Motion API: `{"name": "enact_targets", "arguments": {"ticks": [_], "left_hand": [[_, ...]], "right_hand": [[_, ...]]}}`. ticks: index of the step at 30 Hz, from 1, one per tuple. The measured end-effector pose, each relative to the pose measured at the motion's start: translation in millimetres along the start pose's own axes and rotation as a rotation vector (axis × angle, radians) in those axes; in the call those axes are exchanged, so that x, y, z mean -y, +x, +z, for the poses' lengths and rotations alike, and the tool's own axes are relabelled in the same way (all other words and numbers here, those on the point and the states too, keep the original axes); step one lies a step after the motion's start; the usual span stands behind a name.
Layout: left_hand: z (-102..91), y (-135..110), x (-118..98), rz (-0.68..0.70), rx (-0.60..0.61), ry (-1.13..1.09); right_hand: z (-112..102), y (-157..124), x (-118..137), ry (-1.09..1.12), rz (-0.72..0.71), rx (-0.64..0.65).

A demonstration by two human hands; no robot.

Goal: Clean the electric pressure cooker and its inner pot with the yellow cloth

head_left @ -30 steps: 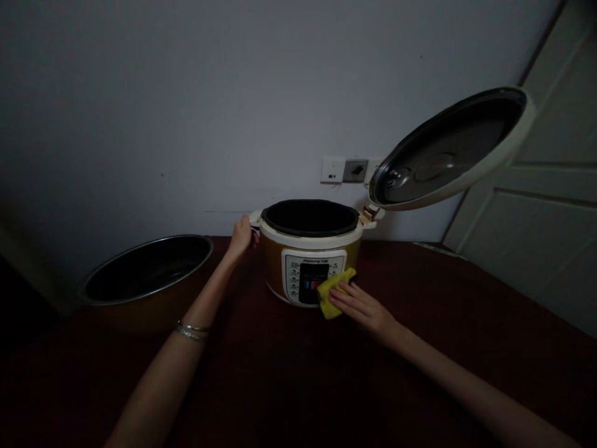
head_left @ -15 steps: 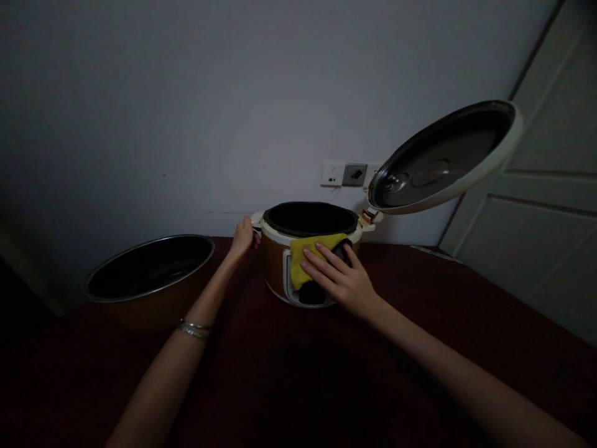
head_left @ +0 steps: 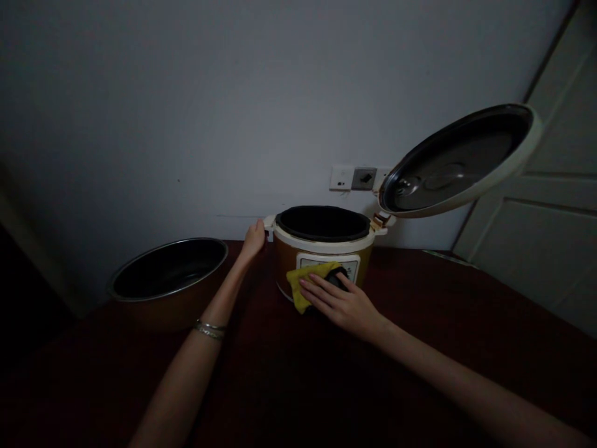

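Note:
A golden-brown rice cooker (head_left: 285, 256) with a white rim stands upright on the dark red table, its dark opening uncovered. Its round lid (head_left: 466, 163) is swung up and tilted to the right on the hinge. My left hand (head_left: 254, 239) is closed around the white side handle (head_left: 269, 223) at the cooker's left. With fingers laid over it, my right hand (head_left: 345, 306) presses a yellow cloth (head_left: 298, 285) against the lower part of the front panel (head_left: 353, 264). The cloth has a dark edge and hides some of the panel.
A pot (head_left: 180, 306) with a dark inside and a shiny rim sits left of the cooker, beside my left forearm. Wall sockets (head_left: 342, 177) are behind the cooker. A pale door (head_left: 550, 230) stands at the right. The table (head_left: 289, 379) meets the wall behind.
My right hand has slid the cloth down from the cooker's rim to the lower panel, uncovering the panel's upper part. My left hand stays at the handle. The view has shifted slightly.

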State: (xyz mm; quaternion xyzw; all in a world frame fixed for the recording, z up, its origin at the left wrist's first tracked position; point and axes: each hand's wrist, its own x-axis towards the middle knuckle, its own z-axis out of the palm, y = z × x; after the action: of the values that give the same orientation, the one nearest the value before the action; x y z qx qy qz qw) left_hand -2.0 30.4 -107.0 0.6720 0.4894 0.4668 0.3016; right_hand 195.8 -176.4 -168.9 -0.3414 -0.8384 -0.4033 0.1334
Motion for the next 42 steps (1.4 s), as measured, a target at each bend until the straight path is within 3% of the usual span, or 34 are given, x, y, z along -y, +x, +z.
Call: {"name": "enact_targets", "arguments": {"ticks": [3,6,10,14,18,21,25,36,42], "left_hand": [[-1.8,3,2,0.038,-0.024,0.067],[-3.1,4,2,0.060,-0.039,0.092],[-3.0,2,0,0.063,-0.039,0.083],[-3.6,2,0,0.062,-0.039,0.078],[-5.6,3,0,0.068,-0.039,0.093],[-6.4,3,-1,0.071,-0.036,0.095],[-6.6,4,-2,0.045,-0.043,0.111],[-6.1,5,-2,0.034,-0.039,0.145],[-6.2,5,-2,0.034,-0.042,0.131]], "right_hand": [[-9,37,-6,0.042,0.067,-0.016],[4,79,-2,0.124,0.142,-0.010],[64,114,24,0.277,0.222,0.000],[132,124,57,0.353,0.220,-0.014],[160,117,77,0.276,0.254,0.070],[155,103,81,0.248,0.208,0.163],[134,80,81,0.290,0.150,0.134],[69,19,72,-0.024,-0.099,0.139],[41,2,63,0.066,-0.156,0.149]]}}
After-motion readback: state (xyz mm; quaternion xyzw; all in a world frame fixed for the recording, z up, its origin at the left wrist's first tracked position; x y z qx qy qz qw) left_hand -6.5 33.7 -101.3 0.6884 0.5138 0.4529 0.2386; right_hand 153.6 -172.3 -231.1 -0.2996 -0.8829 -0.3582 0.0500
